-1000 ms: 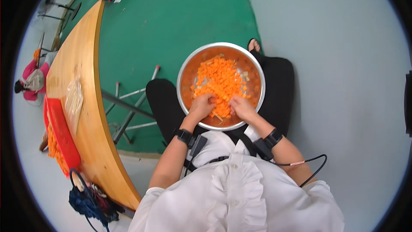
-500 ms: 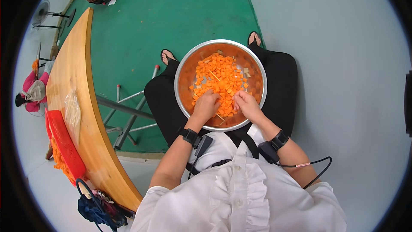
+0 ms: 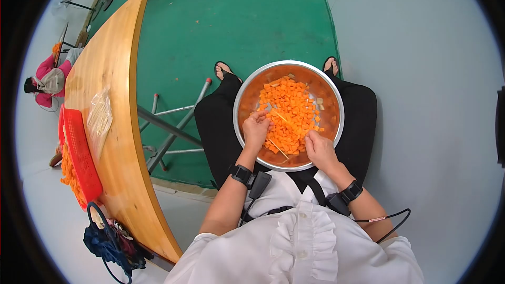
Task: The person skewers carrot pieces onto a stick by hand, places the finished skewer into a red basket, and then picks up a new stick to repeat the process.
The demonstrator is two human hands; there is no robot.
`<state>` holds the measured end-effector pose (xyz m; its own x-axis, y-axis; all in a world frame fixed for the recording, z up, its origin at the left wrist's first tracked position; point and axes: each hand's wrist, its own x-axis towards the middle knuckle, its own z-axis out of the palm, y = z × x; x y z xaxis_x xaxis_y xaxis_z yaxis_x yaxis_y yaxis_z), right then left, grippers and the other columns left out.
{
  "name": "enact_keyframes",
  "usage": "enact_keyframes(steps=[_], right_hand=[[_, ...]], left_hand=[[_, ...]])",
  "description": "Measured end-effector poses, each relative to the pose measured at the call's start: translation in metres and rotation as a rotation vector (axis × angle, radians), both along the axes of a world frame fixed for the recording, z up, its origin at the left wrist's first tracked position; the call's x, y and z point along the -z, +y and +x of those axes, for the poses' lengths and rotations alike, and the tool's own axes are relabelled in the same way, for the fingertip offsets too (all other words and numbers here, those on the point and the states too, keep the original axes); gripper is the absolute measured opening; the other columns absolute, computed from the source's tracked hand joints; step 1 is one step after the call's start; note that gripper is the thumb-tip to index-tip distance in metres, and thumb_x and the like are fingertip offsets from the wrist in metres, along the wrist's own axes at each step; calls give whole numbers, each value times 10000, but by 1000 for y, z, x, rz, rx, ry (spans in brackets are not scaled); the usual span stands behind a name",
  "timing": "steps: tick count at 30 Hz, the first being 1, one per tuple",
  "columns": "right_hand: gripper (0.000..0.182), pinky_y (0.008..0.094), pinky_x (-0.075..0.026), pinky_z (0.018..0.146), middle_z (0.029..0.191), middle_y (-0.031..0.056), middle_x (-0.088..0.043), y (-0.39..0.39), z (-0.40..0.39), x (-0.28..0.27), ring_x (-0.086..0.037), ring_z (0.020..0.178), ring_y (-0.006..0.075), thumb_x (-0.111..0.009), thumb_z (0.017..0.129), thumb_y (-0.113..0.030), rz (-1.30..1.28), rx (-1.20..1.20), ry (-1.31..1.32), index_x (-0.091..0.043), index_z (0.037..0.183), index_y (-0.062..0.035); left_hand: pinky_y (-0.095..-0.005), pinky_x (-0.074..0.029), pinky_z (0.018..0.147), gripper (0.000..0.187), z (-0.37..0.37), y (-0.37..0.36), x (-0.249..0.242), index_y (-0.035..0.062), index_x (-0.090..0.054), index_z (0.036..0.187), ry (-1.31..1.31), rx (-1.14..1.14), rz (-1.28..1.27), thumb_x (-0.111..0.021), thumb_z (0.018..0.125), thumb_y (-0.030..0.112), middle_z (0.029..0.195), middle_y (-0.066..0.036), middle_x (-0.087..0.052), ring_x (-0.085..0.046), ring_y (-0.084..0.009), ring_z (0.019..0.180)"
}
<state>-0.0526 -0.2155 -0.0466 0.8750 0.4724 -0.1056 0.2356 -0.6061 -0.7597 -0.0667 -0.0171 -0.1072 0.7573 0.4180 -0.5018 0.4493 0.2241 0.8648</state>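
Observation:
A wide steel bowl [image 3: 341, 121] rests on my lap, holding a heap of diced carrot [image 3: 290, 102]. Over its left side is my left hand [image 3: 256, 130], thumb and fingers pinched close to the carrot pieces. My right hand [image 3: 322, 151] is over the near right rim, its fingertips also pinched at the carrots. What either pinch contains is too small to make out. One thin wooden stick [image 3: 278, 148] lies across the near part of the heap, and another pale stick [image 3: 279, 116] shows between the hands. A few paler cubes [image 3: 320, 103] sit at the heap's right edge.
To the left stands a wooden table [image 3: 113, 55] with a plastic bag of thin sticks [image 3: 99, 117] and a red basket [image 3: 81, 158] holding orange pieces. A dark blue bag [image 3: 108, 244] hangs by its near end. Beyond it sits a person in pink [image 3: 51, 76]. Metal legs [image 3: 179, 126] stand beside my knee.
The whole view has shifted, so the bowl appears lower and further right. My hands have spread apart: the left has moved outward to the left, the right back towards my body.

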Motion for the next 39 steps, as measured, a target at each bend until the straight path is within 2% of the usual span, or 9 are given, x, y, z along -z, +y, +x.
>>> enact_keyframes(steps=[12, 18, 22, 24, 27, 30, 33, 39], right_hand=[[137, 451, -427, 483, 532, 190, -524, -5, -4, 10, -557, 524, 357, -476, 829, -145, -40, -101, -59, -490, 754, -31], [137, 448, -429, 477, 521, 186, -523, -5, -4, 10, -557, 509, 350, -481, 825, -137, -41, -98, -79, -493, 741, -30], [146, 429, -428, 499, 571, 190, -529, -5, -4, 8, -555, 546, 354, -481, 824, -125, -73, -108, -39, -491, 729, -15], [154, 440, -431, 485, 542, 188, -527, -5, -5, 9, -557, 523, 353, -480, 825, -140, -62, -121, -64, -492, 731, -18], [167, 447, -432, 483, 531, 188, -527, -4, -5, 5, -557, 514, 353, -475, 828, -151, -92, -132, -54, -492, 729, -17], [176, 452, -431, 495, 537, 190, -531, -1, -6, 5, -558, 525, 357, -468, 832, -153, -99, -119, -23, -491, 726, -14], [181, 456, -432, 510, 548, 194, -537, 1, -9, 6, -560, 540, 363, -460, 836, -151, -64, -104, 5, -490, 727, -10], [180, 455, -434, 518, 563, 200, -546, 5, -9, 3, -563, 553, 368, -453, 839, -148, -70, -119, 43, -487, 737, -4]], left_hand=[[-216, -520, 556, 228, 2, 0, -7, -116, -523, 1018, 41, 37, 98, -515, 801, -48, 819, -148, -598, -629, -164, 666], [-208, -520, 576, 251, 2, -1, -7, -129, -503, 1034, 21, -4, 71, -533, 804, -33, 796, -126, -599, -619, -142, 649], [-205, -518, 575, 214, 1, -1, -8, -113, -524, 1004, 26, 0, 101, -533, 806, -31, 790, -119, -598, -616, -136, 646], [-198, -506, 563, 182, 1, -2, -8, -98, -547, 971, 32, -1, 140, -537, 801, -33, 768, -105, -603, -614, -125, 649], [-229, -492, 550, 141, -2, -6, -7, -70, -587, 905, -36, 106, 569, -560, 776, -21, 712, -109, -623, -623, -143, 636], [-271, -486, 564, 130, -2, -11, -18, -49, -608, 861, -119, 177, 860, -578, 746, 1, 687, -135, -634, -633, -182, 629], [-293, -492, 596, 131, -3, -12, -19, -36, -615, 850, -121, 159, 843, -583, 735, 18, 705, -163, -632, -638, -227, 635], [-290, -496, 604, 133, -3, -10, -23, -29, -618, 845, -81, 159, 787, -586, 727, 23, 689, -161, -630, -642, -235, 645]])
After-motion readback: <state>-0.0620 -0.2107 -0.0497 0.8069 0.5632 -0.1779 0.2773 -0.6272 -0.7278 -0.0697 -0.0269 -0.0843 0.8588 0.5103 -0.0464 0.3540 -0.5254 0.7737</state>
